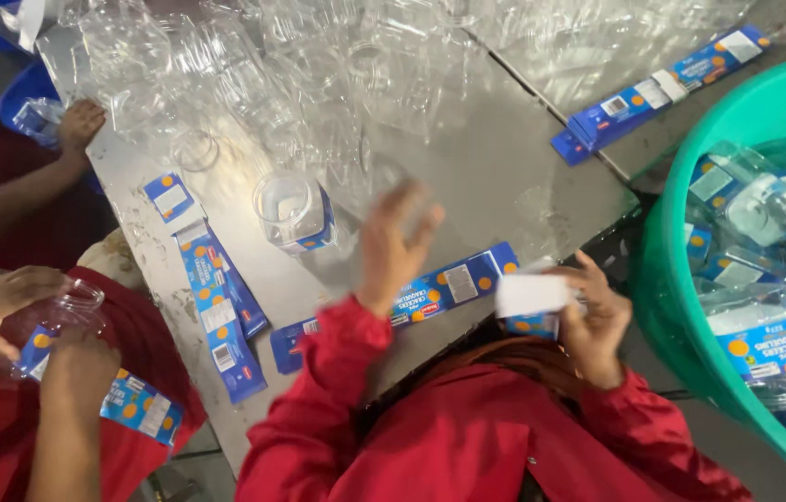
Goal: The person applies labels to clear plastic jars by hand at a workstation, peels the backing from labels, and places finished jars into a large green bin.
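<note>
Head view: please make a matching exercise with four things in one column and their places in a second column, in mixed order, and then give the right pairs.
Things:
1. green tub
2. clear jar with a blue label
3. left hand
4. right hand

Places:
A. raised open above the steel table
B. upright on the table, alone
C. at the right edge, filled with labelled jars
D. holding a white-backed label strip

Pairs: 1-C, 2-B, 3-A, 4-D

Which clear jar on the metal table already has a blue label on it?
The upright jar standing alone just ahead of the left hand; a blue label wraps its lower side. The clear jars crowded farther back look bare.
</note>
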